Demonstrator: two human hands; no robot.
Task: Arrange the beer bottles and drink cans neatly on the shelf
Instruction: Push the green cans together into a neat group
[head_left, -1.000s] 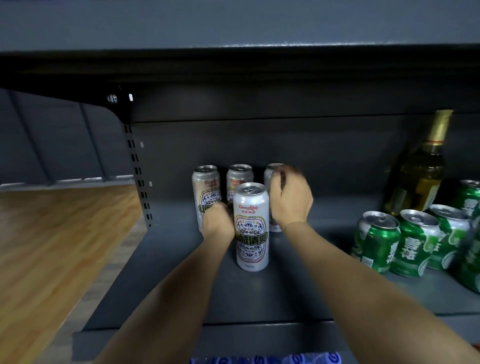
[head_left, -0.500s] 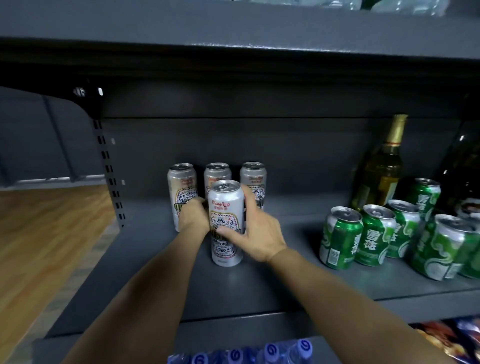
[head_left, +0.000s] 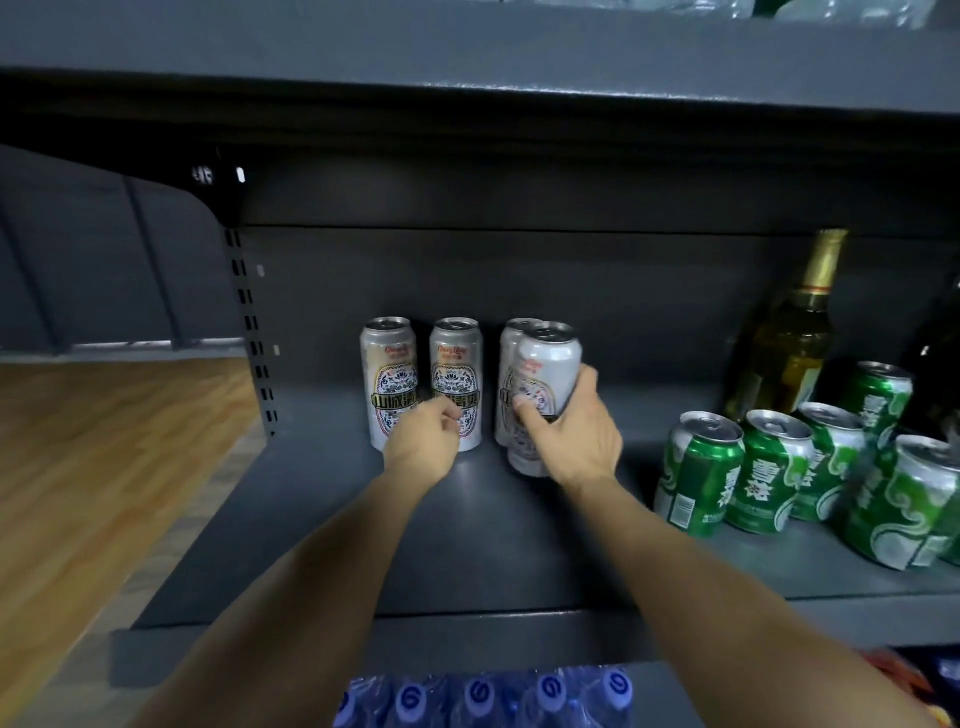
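Observation:
Three tall silver beer cans stand in a row at the back of the dark shelf (head_left: 467, 545): a left can (head_left: 389, 374), a middle can (head_left: 457, 369) and a right can (head_left: 511, 364) that is partly hidden. My right hand (head_left: 576, 431) grips a fourth silver can (head_left: 545, 379), tilted, just in front of the right can. My left hand (head_left: 423, 439) hovers with fingers loosely curled in front of the left and middle cans, holding nothing. Several green drink cans (head_left: 701, 473) crowd the shelf's right side, with a gold-capped beer bottle (head_left: 795, 343) behind them.
The shelf board above (head_left: 467, 57) hangs low over the cans. A perforated upright post (head_left: 254, 332) marks the shelf's left end, with wooden floor (head_left: 93, 467) beyond. Blue-capped water bottles (head_left: 483, 696) sit on the level below.
My right hand has carried the front silver can to the right, in front of the third can. My left hand let go of that can's left side and now holds nothing.

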